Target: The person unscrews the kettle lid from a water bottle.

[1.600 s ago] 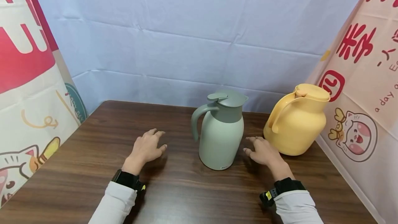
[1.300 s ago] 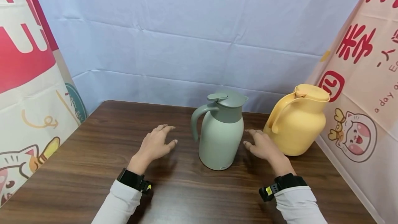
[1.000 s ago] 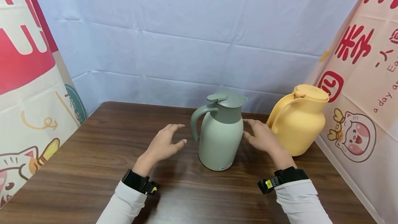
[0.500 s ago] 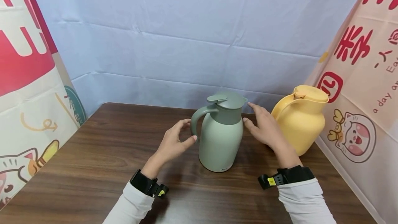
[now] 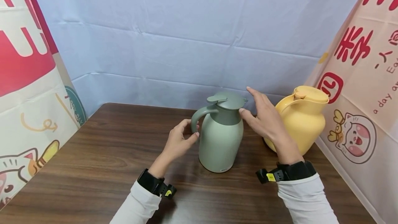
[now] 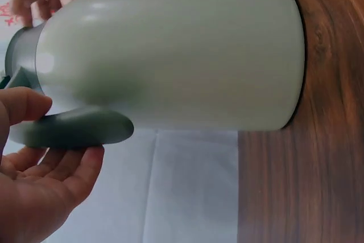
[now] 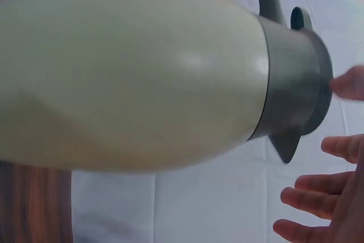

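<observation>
A pale green vacuum jug [image 5: 220,144] stands upright on the table, its grey-green handle pointing left and its lid [image 5: 230,100] down. My left hand [image 5: 178,141] holds the handle [image 6: 74,129], thumb on one side and fingers on the other, as the left wrist view shows. On the jug's right, my right hand [image 5: 267,120] is raised with fingers spread and straight. Its thumb [image 7: 348,83] comes right at the edge of the lid, while the other fingers stand out past the spout [image 7: 286,147].
A yellow jug [image 5: 306,123] stands at the right, partly behind my right hand and wrist. The dark wooden table [image 5: 93,168] ends at a pale blue cloth [image 5: 155,44] at the back. Printed cloths [image 5: 354,130] hang along both sides.
My left hand has moved right and its fingers have come round the jug's handle. My right hand has risen along the jug's right side to lid height. Both jugs stay in place.
</observation>
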Available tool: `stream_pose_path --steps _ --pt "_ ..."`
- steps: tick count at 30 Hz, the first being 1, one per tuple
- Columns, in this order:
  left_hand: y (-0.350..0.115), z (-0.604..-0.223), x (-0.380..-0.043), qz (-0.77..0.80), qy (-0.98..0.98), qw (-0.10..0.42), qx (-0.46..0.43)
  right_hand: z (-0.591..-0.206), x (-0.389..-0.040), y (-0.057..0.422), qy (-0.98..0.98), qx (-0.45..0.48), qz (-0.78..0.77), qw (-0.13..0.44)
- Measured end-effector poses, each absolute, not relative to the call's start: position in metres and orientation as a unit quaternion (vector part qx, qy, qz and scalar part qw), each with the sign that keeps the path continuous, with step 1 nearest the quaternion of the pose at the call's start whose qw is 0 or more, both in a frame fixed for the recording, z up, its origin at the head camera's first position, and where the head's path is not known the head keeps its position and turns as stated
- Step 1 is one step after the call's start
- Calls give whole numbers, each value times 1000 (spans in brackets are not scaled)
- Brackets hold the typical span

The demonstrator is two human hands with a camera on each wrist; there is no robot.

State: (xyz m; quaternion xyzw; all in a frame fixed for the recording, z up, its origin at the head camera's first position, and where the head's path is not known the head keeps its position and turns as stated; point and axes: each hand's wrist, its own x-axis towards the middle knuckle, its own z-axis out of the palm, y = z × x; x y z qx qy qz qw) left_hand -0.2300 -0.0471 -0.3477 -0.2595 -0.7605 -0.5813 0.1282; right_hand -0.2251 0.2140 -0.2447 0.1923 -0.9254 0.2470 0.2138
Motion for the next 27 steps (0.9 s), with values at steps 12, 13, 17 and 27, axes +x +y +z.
stream_pose_path --steps 12,13,17,27 --pt "-43 -319 -213 -550 -771 58 -314 -230 -236 191 -925 237 195 223" --pt "-43 -315 -210 -546 -773 50 -319 -230 -237 190 -926 240 191 222" --pt "-45 -316 -214 -543 -774 12 -325 -228 -242 185 -933 237 171 211" --pt "-47 -323 -226 -533 -772 2 -346 -220 -254 181 -948 230 170 140"
